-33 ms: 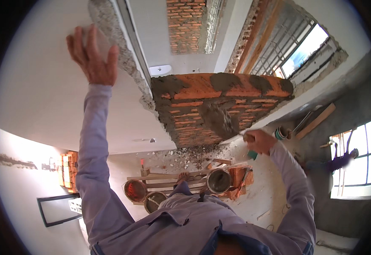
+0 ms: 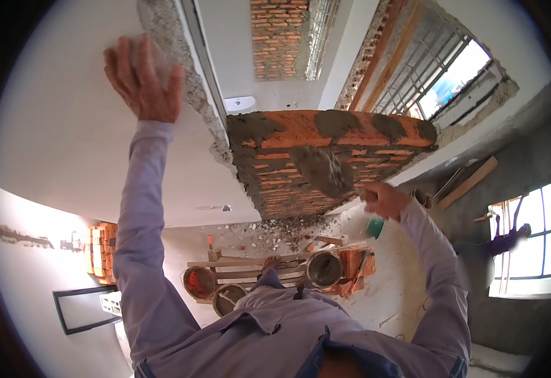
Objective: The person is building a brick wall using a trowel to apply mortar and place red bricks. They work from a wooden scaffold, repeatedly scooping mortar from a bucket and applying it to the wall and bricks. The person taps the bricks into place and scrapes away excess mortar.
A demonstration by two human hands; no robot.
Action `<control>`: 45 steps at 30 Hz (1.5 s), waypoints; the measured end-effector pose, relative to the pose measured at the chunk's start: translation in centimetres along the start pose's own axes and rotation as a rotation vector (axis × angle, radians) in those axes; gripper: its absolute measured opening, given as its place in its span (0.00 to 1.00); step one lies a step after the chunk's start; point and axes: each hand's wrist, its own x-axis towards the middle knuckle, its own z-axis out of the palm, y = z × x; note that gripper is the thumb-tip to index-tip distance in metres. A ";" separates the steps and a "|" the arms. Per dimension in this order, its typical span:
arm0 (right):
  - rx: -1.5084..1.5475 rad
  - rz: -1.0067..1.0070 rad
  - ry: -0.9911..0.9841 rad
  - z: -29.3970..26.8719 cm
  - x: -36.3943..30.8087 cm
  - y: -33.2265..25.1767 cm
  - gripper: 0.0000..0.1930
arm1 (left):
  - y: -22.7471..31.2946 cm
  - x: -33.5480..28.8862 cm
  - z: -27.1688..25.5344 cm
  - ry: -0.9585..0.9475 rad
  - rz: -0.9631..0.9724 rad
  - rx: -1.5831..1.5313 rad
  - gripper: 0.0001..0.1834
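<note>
My left hand lies flat with fingers spread on the white plastered wall, beside its broken, rough edge. My right hand is closed round the handle of a mason's trowel. The trowel's grey, mortar-smeared blade is in front of the brick wall, below its top course; I cannot tell whether it touches the bricks. Patches of wet mortar lie on the top row of orange bricks, with orange brick showing between them.
Below are a plank platform, several buckets, including a mortar bucket, and bricks. Rubble lies at the wall's foot. A green container is beneath my right hand. Another person is near the window at right.
The trowel blade has shifted slightly up and left against the brick face, with my right hand still on its handle. My left hand stays on the wall; the whole view has shifted slightly.
</note>
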 end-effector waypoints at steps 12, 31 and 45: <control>-0.816 -0.389 0.576 1.0 13.5 -10.5 0.16 | -0.1 -1.2 2.1 0.101 -0.022 0.014 0.38; 0.736 -0.061 0.108 13.4 8.7 -11.4 0.17 | 0.3 -1.2 2.7 0.159 -0.025 -0.048 0.37; -0.166 -0.209 0.595 13.1 7.9 -3.5 0.15 | 0.0 -1.5 2.0 0.095 -0.014 0.034 0.37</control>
